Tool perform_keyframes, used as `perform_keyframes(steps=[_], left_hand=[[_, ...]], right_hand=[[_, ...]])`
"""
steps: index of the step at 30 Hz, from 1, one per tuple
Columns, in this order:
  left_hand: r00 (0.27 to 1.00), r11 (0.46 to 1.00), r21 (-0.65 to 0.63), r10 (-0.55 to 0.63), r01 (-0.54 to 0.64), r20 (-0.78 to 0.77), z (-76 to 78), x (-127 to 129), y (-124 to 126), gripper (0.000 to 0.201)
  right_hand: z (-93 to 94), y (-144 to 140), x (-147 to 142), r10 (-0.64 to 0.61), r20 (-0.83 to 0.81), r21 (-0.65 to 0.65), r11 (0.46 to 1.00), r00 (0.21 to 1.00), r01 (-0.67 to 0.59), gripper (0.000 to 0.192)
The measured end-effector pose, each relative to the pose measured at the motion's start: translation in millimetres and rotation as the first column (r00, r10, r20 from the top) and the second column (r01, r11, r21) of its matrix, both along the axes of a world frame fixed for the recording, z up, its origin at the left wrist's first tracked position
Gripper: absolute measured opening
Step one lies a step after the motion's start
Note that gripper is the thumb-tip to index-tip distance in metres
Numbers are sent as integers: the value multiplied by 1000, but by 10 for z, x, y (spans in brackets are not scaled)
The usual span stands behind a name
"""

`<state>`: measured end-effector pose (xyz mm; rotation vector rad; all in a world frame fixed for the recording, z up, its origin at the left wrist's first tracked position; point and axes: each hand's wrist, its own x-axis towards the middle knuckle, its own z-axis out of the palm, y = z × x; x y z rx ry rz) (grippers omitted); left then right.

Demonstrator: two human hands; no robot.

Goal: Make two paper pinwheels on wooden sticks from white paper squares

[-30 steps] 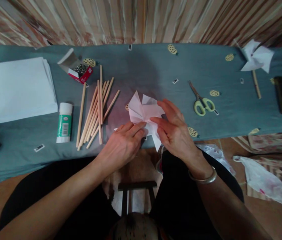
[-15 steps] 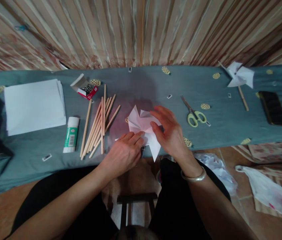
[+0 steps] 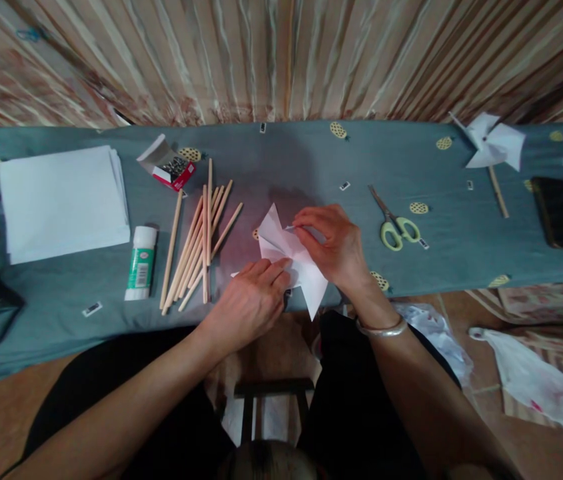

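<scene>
A white paper pinwheel (image 3: 312,285), partly folded, lies near the front edge of the cloth-covered table. My left hand (image 3: 256,293) presses its fingertips onto the middle of the paper, holding it down from the left. With thumb and fingers pinched together, my right hand (image 3: 331,240) grips a corner of the paper on the upper right side and lifts it slightly. My fingers hide part of the folds and the centre.
To the left are several wooden sticks (image 3: 194,250), a glue stick (image 3: 140,263), an opened red box of pins (image 3: 174,170) and stacked white paper (image 3: 64,203). On the right lie green-handled scissors (image 3: 394,223), a finished pinwheel (image 3: 496,143) and a black phone (image 3: 560,213).
My right hand has gone from spread fingers over the paper to a pinch on its upper right corner. The left hand stays pressed on the middle.
</scene>
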<state>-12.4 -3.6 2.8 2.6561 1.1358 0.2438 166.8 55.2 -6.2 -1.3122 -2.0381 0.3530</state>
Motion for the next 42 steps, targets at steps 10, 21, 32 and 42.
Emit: perform_keyframes(steps=[10,21,32,42], left_hand=[[999,1000,3,-30,30,-28,5,-10,-11,24],[1000,1000,-24,-14,14,2,1,-11,-11,24],[1000,1000,-25,-19,19,-20,6,-10,-10,24],[1000,999,-33,-21,21,9,-13,-27,-13,24]], right_hand=[[-15,-230,79,105,277,31,993,955,-118,19],[39,-259,81,127,461,41,986,878,-164,22],[65,-289,89,138,489,73,977,861,-199,18],[32,-303,86,188,366,-44,982,911,-185,22]])
